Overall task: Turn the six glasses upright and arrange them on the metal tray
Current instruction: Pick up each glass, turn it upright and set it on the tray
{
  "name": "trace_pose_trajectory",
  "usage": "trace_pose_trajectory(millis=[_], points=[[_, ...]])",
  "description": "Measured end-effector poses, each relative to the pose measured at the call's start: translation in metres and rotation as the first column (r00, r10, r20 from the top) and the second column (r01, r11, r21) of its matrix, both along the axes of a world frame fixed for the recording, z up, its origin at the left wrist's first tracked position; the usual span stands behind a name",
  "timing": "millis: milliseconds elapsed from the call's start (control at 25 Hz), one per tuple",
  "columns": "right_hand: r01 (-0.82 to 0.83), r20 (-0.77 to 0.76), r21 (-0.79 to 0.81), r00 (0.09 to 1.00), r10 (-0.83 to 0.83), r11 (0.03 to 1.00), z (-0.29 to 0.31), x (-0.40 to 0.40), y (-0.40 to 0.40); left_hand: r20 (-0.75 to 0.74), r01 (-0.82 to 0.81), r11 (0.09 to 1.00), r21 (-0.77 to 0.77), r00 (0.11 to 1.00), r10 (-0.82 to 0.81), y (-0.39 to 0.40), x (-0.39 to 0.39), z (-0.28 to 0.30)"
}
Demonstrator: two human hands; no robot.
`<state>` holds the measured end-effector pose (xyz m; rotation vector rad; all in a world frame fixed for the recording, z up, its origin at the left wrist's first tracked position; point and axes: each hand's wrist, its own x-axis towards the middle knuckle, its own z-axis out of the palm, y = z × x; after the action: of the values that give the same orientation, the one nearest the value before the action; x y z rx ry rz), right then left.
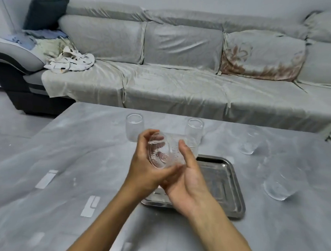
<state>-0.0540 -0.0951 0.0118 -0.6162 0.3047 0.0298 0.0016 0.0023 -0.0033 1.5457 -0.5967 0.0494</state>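
Observation:
A clear dimpled glass [163,151] is tilted in the air above the left end of the metal tray [223,186], its mouth turned toward me. My left hand [148,169] grips it from the left, fingers curled over its top. My right hand [186,183] cups it from the right and below. Two glasses stand mouth down behind the tray: one at the back left [133,127], one at the back middle [195,130]. To the right, two more glasses [250,140] [280,184] stand on the table, wider at the top. The tray holds no glass.
The grey marble table [80,158] bears white tape strips at the left [46,178] [90,206]. Behind it runs a long grey sofa [173,82] with crumpled cloth [71,62] at its left end.

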Motion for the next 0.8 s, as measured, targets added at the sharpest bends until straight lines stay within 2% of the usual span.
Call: trace_pose_trajectory(millis=[80, 120, 160, 200, 240, 320, 360, 400, 480, 680, 800], points=[[0.115, -0.011, -0.021, 0.993, -0.116, 0.993, -0.008, 0.002, -0.015, 0.047, 0.088, 0.983, 0.161, 0.994, -0.096, -0.008, 0.002, -0.009], [0.197, -0.050, -0.131, 0.978, -0.205, 0.972, -0.014, 0.004, -0.027, 0.117, 0.077, 0.951, 0.300, 0.986, -0.117, -0.009, 0.006, -0.013], [0.272, -0.086, -0.285, 0.948, -0.308, 0.919, -0.021, 0.005, -0.040, 0.233, 0.000, 0.898, 0.440, 0.966, -0.114, -0.008, 0.011, -0.019], [0.327, -0.094, -0.459, 0.907, -0.411, 0.826, -0.028, 0.006, -0.053, 0.364, -0.123, 0.832, 0.540, 0.926, -0.100, -0.007, 0.016, -0.024], [0.338, -0.072, -0.639, 0.868, -0.491, 0.691, -0.035, 0.006, -0.065, 0.473, -0.250, 0.762, 0.598, 0.877, -0.084, -0.007, 0.021, -0.029], [0.222, -0.009, -0.895, 0.858, -0.513, 0.386, -0.050, 0.008, -0.086, 0.559, -0.391, 0.642, 0.660, 0.826, -0.071, -0.006, 0.028, -0.037], [0.139, -0.001, -0.955, 0.880, -0.475, 0.260, -0.058, 0.010, -0.093, 0.561, -0.408, 0.605, 0.684, 0.825, -0.077, -0.005, 0.032, -0.040], [0.075, -0.004, -0.983, 0.903, -0.429, 0.166, -0.067, 0.014, -0.098, 0.557, -0.409, 0.582, 0.703, 0.825, -0.093, -0.004, 0.035, -0.043], [0.014, -0.001, -0.999, 0.934, -0.356, 0.040, -0.086, 0.023, -0.101, 0.542, -0.386, 0.576, 0.720, 0.832, -0.120, -0.003, 0.040, -0.048], [0.093, 0.117, -0.991, 0.951, -0.285, -0.095, -0.107, 0.040, -0.092, 0.544, -0.377, 0.587, 0.716, 0.829, -0.130, -0.002, 0.043, -0.051], [0.102, 0.136, -0.986, 0.950, -0.281, -0.133, -0.109, 0.041, -0.094, 0.544, -0.378, 0.592, 0.712, 0.830, -0.125, -0.004, 0.043, -0.051]])
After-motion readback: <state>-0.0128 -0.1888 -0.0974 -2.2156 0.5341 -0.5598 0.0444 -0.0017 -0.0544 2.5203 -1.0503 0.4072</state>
